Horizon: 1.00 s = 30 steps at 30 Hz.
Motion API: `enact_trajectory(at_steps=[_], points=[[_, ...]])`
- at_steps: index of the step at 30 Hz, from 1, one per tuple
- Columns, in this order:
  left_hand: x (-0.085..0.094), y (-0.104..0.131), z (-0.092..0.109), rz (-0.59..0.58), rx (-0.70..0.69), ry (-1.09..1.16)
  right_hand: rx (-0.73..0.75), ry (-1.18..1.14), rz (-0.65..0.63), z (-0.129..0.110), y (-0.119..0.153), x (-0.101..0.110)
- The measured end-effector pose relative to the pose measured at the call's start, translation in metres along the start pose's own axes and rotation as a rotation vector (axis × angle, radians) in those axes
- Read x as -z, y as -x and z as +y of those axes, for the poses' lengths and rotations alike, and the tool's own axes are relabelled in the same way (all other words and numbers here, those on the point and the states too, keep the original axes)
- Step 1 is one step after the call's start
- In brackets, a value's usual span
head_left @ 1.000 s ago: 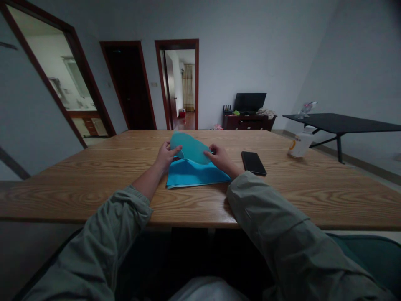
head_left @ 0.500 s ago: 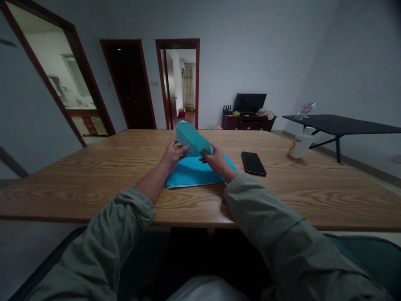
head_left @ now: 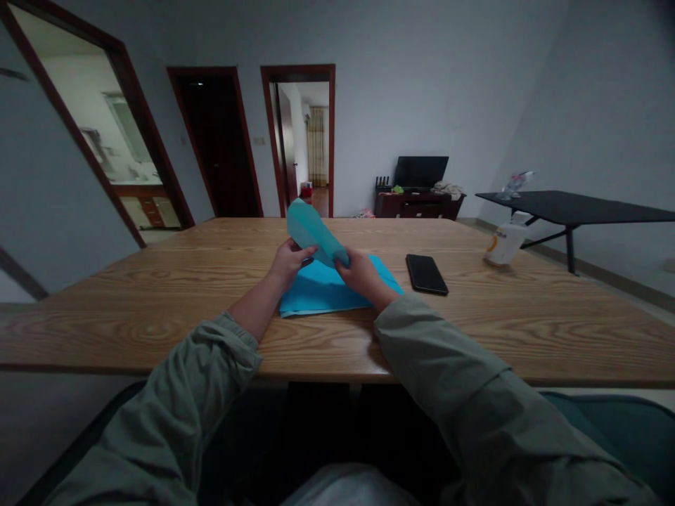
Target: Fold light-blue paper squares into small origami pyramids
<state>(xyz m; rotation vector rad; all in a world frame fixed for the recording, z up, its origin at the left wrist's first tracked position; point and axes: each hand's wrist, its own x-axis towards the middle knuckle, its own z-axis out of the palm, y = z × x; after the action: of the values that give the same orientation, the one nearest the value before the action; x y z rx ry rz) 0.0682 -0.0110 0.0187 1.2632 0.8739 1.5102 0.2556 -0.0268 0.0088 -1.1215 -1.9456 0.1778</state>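
Observation:
A light teal folded sheet (head_left: 315, 230) is held up at a slant over the table, its upper end toward the left. My left hand (head_left: 289, 263) grips its lower left edge, thumb on the near side. At the sheet's lower right end, my right hand (head_left: 363, 273) is closed on it. Beneath both hands a brighter blue folded sheet (head_left: 321, 292) lies flat on the wooden table (head_left: 211, 281), with a paler layer showing along its near edge. Whether the held sheet is paper or cloth I cannot tell.
A black phone-like device (head_left: 427, 274) lies right of the blue sheet. Farther right stands a white bottle (head_left: 506, 243) with an orange mark. Beyond the table are a black table (head_left: 574, 205) and a cabinet (head_left: 422, 206) bearing a screen (head_left: 422, 172).
The teal sheet has shifted slightly left and tilts more steeply, looking narrower. My right hand has moved a little left with it; my left hand has barely moved.

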Motion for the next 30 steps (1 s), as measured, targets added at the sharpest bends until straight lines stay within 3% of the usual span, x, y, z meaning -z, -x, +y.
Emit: enact_trajectory(at_steps=[12,30], points=[[0.003,-0.001,-0.001,0.024,-0.024,-0.05,-0.022,0.191,-0.006,0.005,-0.002,0.001],[0.011,-0.011,-0.003,0.164,-0.207,-0.273,-0.204,0.223,0.22,0.017,-0.011,0.022]])
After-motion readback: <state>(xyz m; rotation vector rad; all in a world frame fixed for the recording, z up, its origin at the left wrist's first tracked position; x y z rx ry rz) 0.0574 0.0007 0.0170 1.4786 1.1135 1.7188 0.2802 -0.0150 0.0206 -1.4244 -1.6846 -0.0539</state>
